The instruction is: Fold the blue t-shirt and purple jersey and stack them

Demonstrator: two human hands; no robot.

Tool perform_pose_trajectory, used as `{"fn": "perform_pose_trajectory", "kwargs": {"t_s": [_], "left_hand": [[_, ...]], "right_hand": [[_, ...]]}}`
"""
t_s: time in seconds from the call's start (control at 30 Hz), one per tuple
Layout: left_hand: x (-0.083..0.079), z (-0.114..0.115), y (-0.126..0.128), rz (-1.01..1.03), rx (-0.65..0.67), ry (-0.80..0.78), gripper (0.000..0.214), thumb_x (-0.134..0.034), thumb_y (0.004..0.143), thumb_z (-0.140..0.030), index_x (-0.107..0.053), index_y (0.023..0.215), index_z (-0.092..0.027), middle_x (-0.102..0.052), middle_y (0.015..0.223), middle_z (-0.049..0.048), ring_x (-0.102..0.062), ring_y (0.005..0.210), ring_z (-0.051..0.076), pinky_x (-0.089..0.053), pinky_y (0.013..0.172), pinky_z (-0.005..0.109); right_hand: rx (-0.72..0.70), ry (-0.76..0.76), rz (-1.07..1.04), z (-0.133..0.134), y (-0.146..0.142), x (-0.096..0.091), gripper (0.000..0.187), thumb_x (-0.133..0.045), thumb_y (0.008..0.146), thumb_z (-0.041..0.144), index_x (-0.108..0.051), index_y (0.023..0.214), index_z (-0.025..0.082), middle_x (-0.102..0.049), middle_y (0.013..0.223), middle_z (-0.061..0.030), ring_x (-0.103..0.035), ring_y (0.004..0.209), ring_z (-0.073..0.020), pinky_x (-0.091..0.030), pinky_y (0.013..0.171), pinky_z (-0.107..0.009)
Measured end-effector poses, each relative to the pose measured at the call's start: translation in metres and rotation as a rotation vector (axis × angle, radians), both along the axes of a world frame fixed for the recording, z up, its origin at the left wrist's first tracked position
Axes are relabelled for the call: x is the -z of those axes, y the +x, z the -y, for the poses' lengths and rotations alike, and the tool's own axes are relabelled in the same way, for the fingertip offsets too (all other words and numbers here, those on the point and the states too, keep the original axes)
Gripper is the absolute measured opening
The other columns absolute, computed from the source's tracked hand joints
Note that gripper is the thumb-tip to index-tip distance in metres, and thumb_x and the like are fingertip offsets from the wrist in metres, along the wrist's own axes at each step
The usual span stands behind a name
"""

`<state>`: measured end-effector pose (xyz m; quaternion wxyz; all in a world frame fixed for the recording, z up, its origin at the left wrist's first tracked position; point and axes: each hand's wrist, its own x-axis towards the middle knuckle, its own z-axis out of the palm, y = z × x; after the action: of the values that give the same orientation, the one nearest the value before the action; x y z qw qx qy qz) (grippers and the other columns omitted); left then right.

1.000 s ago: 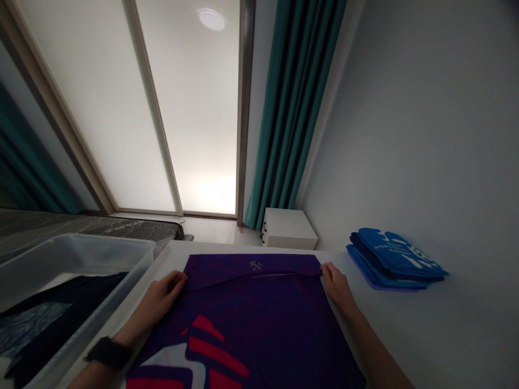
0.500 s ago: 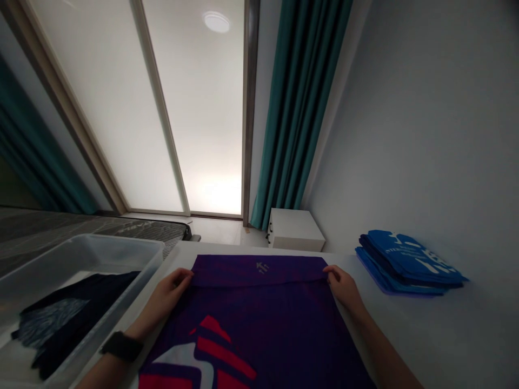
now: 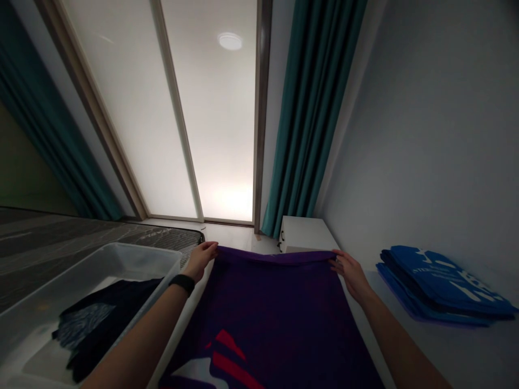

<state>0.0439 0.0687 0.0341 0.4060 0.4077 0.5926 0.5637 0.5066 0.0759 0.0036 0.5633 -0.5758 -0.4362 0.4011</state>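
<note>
A dark purple shirt (image 3: 279, 308) with a red and white print lies spread over the white table, its far edge lifted. My left hand (image 3: 201, 260) pinches that edge at its left corner; a black watch is on the wrist. At the opposite corner my right hand (image 3: 349, 273) grips the same edge between thumb and fingers. The edge sags slightly between the two hands. The near part of the shirt runs out of view at the bottom.
To the left is a translucent plastic bin (image 3: 133, 258) with dark clothing (image 3: 117, 308) inside. A stack of folded blue shirts (image 3: 441, 281) sits on the table at right, by the wall. Beyond the table stands a small white cabinet (image 3: 310, 233).
Both hands have raised the far edge of the purple shirt off the table. The folded strip with a small grey logo no longer lies flat, and the logo is mostly hidden. The view has shifted.
</note>
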Motion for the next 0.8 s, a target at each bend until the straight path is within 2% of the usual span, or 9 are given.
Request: {"fn": "perform_pose_trajectory", "kwargs": {"t_s": [0.2,0.4,0.5,0.63,0.7,0.8], "left_hand": [[-0.001,-0.022,0.001,0.039,-0.053,-0.012,0.031,-0.075,0.064,-0.038,-0.064,0.081,-0.015,-0.068,0.070,0.0034,-0.067,0.067,0.017,-0.054,0.067,0.029],[0.001,-0.021,0.005,-0.001,-0.057,-0.040,0.037,-0.074,0.061,-0.043,-0.064,0.083,-0.014,-0.070,0.076,0.0071,-0.069,0.074,0.020,-0.051,0.064,0.028],[0.001,-0.011,0.003,-0.085,-0.070,-0.063,0.040,-0.071,0.062,-0.047,-0.067,0.085,-0.014,-0.071,0.076,0.0075,-0.069,0.074,0.021,-0.046,0.057,0.026],[0.002,0.012,-0.005,-0.227,-0.071,-0.062,0.039,-0.067,0.063,-0.050,-0.069,0.081,-0.015,-0.072,0.077,0.0062,-0.066,0.069,0.020,-0.045,0.056,0.027],[0.004,0.026,-0.010,-0.306,-0.074,-0.058,0.038,-0.064,0.064,-0.049,-0.068,0.080,-0.015,-0.071,0.075,0.0049,-0.064,0.067,0.020,-0.046,0.058,0.027],[0.013,0.046,-0.017,-0.435,-0.072,-0.075,0.032,-0.061,0.065,-0.043,-0.066,0.082,-0.016,-0.068,0.066,0.0020,-0.063,0.064,0.020,-0.046,0.058,0.027]], "right_hand": [[0.019,-0.029,-0.124,-0.002,0.002,0.009,0.034,-0.061,0.068,0.032,-0.063,0.100,0.022,-0.070,0.102,-0.0077,-0.070,0.089,-0.0230,-0.056,0.064,-0.029],[0.077,-0.065,-0.148,0.004,0.011,0.014,0.033,-0.061,0.065,0.036,-0.064,0.095,0.022,-0.070,0.099,-0.0069,-0.070,0.085,-0.0234,-0.057,0.065,-0.032],[0.119,-0.096,-0.080,0.009,0.017,0.014,0.035,-0.061,0.066,0.043,-0.066,0.091,0.019,-0.070,0.094,-0.0081,-0.069,0.074,-0.0206,-0.049,0.053,-0.027],[0.171,-0.128,0.063,0.023,0.027,0.013,0.041,-0.065,0.061,0.048,-0.068,0.085,0.015,-0.069,0.078,-0.0061,-0.058,0.055,-0.0146,-0.034,0.044,-0.024],[0.175,-0.136,0.123,0.033,0.033,0.014,0.041,-0.066,0.059,0.048,-0.068,0.083,0.015,-0.067,0.070,-0.0043,-0.054,0.053,-0.0144,-0.034,0.046,-0.026],[0.154,-0.144,0.200,0.049,0.039,0.019,0.039,-0.064,0.059,0.046,-0.068,0.084,0.016,-0.067,0.066,-0.0036,-0.058,0.058,-0.0184,-0.040,0.054,-0.029]]}}
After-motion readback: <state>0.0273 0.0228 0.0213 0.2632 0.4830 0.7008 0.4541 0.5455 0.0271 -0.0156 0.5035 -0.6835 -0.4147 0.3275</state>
